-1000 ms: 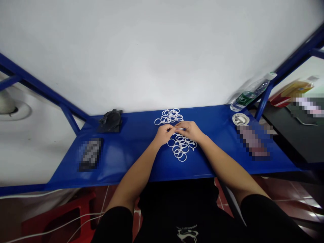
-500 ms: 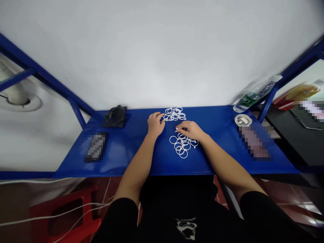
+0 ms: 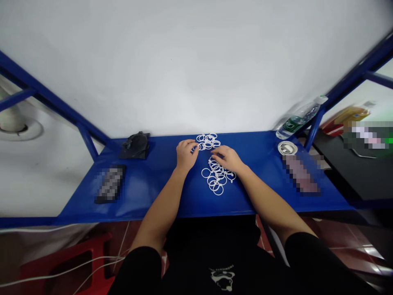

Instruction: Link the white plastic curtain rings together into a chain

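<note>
The left hand (image 3: 186,155) curves at the left edge of the far cluster of round, white, plastic-looking rings (image 3: 208,144); the right hand (image 3: 229,159) bends over the upper end of the nearer ring cluster (image 3: 217,177). I cannot tell whether either pinches a ring.

Worktop (image 3: 159,180): flat, glossy blue. One cluster of thin white rings (image 3: 208,144) lies beside the left grip (image 3: 185,156); a nearer white-ring cluster (image 3: 217,178) lies beside and partly under the right grip (image 3: 229,159). Left of the left grip: crumpled black plastic bag (image 3: 135,146), blurred dark oblong item (image 3: 110,184). Right of the right grip: tilted clear green-labelled bottle (image 3: 291,124), coiled white cable (image 3: 287,148), blurred reddish oblong item (image 3: 302,174).
</note>
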### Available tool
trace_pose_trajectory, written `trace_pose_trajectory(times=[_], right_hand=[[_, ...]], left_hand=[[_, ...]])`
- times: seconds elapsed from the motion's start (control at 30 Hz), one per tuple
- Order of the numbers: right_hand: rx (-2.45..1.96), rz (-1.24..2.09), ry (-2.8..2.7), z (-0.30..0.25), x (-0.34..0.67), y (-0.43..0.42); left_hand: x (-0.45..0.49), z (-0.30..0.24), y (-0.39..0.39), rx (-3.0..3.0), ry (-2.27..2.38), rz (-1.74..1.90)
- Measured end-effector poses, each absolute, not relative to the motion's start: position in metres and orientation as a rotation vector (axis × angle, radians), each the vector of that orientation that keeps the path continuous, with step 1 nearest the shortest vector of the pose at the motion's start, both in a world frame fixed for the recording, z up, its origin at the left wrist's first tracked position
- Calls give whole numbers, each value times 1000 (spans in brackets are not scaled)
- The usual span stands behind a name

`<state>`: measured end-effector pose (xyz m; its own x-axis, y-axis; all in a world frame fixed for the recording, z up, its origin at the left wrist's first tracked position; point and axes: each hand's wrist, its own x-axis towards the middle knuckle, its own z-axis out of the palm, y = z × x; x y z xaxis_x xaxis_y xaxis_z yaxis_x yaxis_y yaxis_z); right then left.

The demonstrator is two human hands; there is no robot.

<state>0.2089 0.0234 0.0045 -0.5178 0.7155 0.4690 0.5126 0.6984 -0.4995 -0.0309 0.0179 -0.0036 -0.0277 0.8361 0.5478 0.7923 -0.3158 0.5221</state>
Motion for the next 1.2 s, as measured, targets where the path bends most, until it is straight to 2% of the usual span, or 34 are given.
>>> trace_pose_trajectory(times=[0.13, 0.23, 0.8, 1.03, 1.2], right_hand=[[-833, 309, -2132, 7, 209, 21], [-768, 294, -2119, 8, 208, 19], [-868, 287, -2171, 4, 199, 12], [-894, 285, -2186, 5, 205, 18], [-1161, 234, -2189, -9, 222, 39]], left_hand=[[-13, -4, 8, 2293, 1296, 1480], [-3, -8, 5, 2272, 1128, 1569], [0, -16, 5, 2197, 1133, 1549], [-9, -9, 7, 2359, 1203, 1364], [-11, -9, 6, 2462, 1182, 1049]])
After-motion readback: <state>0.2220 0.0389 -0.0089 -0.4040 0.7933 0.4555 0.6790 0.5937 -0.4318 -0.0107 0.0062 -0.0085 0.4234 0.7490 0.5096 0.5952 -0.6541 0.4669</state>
